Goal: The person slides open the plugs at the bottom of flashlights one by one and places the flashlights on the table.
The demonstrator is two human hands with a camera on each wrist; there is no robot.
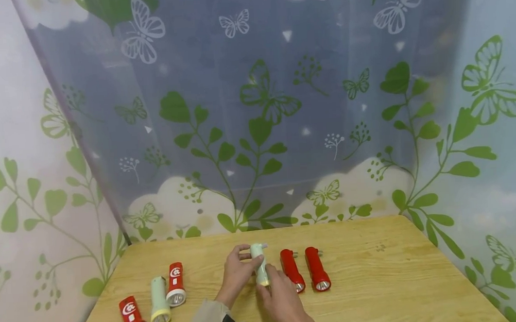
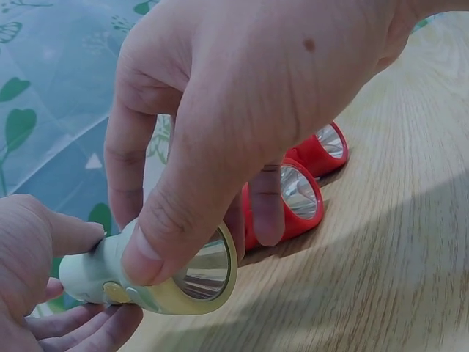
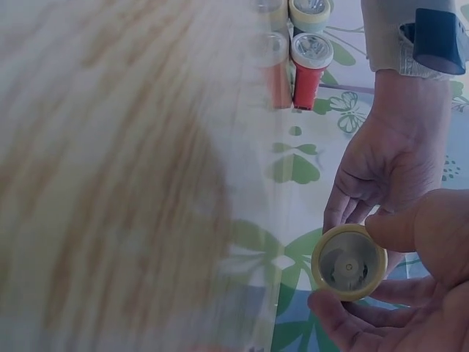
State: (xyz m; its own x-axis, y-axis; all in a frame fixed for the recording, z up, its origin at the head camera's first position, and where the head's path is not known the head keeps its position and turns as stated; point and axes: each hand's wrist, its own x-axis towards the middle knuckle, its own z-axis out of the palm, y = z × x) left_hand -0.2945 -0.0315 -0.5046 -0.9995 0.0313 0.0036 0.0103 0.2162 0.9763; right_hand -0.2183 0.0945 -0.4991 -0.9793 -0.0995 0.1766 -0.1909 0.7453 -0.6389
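Both hands hold a pale green flashlight [image 1: 258,251] with a yellow rim, over the middle of the table. My left hand [image 1: 237,271] pinches its tail end, where a small prong sticks out sideways. Around the lens end, my right hand [image 1: 282,298] grips with the thumb [image 2: 157,238] on the side of the head. A yellow button [image 2: 116,292] shows on the body in the left wrist view. In the right wrist view, the flashlight's lens [image 3: 349,262] faces the camera. Just right of the right hand lies a red flashlight [image 1: 291,266], its lens partly hidden.
Another red flashlight [image 1: 317,267] lies beside the first, prongs at its tail. On the left of the wooden table [image 1: 391,280] are a red flashlight with a white rim [image 1: 130,313], a pale green one [image 1: 158,295] and a second white-rimmed red one [image 1: 175,277]. Patterned curtains [image 1: 326,128] surround the table.
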